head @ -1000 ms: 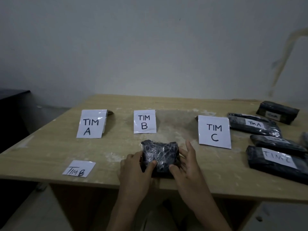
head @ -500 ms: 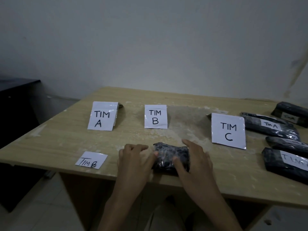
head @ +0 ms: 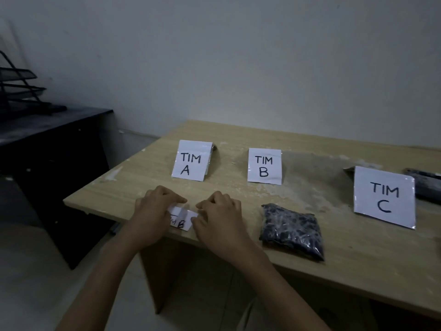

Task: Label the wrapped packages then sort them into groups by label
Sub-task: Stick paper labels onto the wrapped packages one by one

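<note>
— What do the hands have?
— Both pinch the TIM B label: left hand curled on its left end, right hand on its right edge, at the table's near edge.
— And the package?
— The wrapped package lies at 3 o'clock from them, untouched, no label showing.
— Progress?
— Partway, I'd judge. It needs labelling, then a place by the TIM B sign at 1 o'clock. I see none grouped there or at the TIM A sign, 12 o'clock. Another dark package lies beside the TIM C sign, 2 o'clock.
</note>
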